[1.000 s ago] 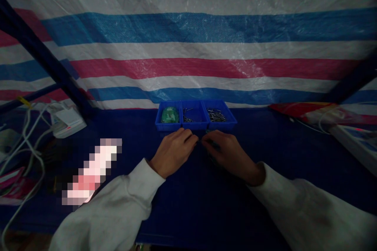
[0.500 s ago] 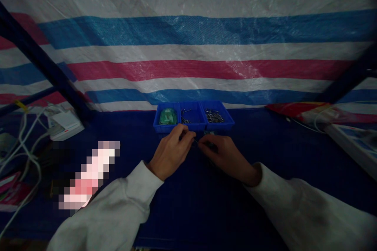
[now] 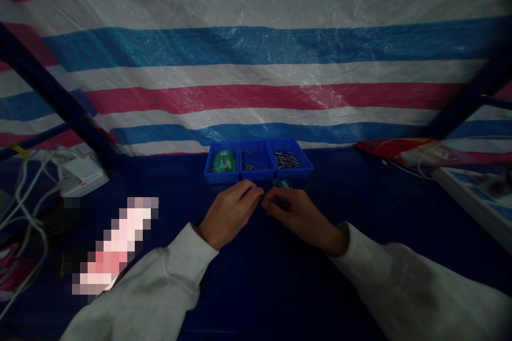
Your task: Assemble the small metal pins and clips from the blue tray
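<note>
My left hand [image 3: 231, 213] and my right hand [image 3: 301, 218] are close together over the dark blue table, fingertips nearly meeting. Both are closed in a pinch; whatever lies between the fingers is too small and dark to make out. Just beyond them stands a blue tray with three compartments. Its left compartment [image 3: 222, 177] has a green packet [image 3: 225, 161], the middle one [image 3: 259, 175] a few small metal pieces [image 3: 248, 167], and the right one [image 3: 295, 173] a pile of metal pins or screws [image 3: 286, 159]. A small bluish item [image 3: 282, 184] lies behind my right hand.
White cables [image 3: 24, 192] and a white box [image 3: 83, 177] are at the left, near a pixelated bright object [image 3: 120, 248]. A red-yellow packet [image 3: 400, 150] and a white-blue box [image 3: 476, 192] sit at the right. Striped sheeting [image 3: 256, 45] hangs behind.
The view has shifted slightly. The fingertips of my two hands have come closer together, and the thin item visible between them earlier no longer shows clearly.
</note>
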A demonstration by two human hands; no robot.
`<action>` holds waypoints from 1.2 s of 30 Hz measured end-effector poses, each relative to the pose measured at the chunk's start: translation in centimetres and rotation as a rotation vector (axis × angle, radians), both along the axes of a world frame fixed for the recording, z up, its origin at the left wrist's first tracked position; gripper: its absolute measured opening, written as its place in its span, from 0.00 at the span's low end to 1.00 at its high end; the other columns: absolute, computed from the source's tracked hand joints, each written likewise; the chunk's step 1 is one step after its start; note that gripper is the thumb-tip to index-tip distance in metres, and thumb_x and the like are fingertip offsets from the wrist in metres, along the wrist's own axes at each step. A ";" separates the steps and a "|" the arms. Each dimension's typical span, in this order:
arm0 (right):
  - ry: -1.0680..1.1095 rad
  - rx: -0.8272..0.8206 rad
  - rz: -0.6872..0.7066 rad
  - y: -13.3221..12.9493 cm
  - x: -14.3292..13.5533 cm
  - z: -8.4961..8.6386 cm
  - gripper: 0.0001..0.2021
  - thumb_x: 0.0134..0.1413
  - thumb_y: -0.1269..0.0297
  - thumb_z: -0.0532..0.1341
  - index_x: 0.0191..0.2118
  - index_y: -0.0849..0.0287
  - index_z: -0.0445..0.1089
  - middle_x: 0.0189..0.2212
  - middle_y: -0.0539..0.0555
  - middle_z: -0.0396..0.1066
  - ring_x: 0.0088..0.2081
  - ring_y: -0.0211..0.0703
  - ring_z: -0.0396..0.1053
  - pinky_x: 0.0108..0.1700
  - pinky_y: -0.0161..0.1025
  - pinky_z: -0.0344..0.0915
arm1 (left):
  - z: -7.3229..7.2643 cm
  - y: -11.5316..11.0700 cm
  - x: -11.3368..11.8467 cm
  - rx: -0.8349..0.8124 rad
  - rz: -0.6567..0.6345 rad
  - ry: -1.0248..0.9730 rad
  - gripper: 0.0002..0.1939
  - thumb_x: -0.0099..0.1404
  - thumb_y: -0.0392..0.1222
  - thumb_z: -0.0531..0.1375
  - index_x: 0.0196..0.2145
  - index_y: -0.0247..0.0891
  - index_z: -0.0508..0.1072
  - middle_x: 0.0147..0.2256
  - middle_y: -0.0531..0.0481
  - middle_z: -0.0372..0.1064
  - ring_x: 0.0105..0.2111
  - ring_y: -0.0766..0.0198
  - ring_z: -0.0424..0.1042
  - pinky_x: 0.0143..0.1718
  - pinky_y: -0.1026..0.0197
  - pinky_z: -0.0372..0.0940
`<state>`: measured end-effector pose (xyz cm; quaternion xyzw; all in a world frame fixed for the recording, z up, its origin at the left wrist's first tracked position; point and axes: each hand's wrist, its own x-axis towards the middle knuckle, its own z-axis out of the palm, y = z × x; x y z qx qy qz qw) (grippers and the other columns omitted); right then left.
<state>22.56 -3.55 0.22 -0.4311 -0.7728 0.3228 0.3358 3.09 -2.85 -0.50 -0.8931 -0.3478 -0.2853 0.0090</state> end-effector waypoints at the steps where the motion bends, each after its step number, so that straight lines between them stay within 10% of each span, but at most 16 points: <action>1: 0.001 0.006 0.003 0.0 0.0 0.0 0.09 0.61 0.62 0.58 0.33 0.58 0.73 0.26 0.48 0.72 0.27 0.36 0.67 0.30 0.34 0.61 | 0.0 0.0 0.0 -0.004 0.002 0.007 0.08 0.71 0.34 0.53 0.46 0.36 0.69 0.41 0.47 0.69 0.40 0.62 0.72 0.43 0.59 0.72; 36: 0.065 0.082 -0.067 0.5 0.4 0.0 0.06 0.62 0.66 0.57 0.41 0.57 0.70 0.32 0.50 0.74 0.33 0.39 0.72 0.34 0.36 0.65 | 0.0 0.1 0.2 -0.098 -0.032 -0.248 0.08 0.70 0.37 0.56 0.45 0.38 0.73 0.39 0.48 0.74 0.38 0.64 0.75 0.43 0.59 0.71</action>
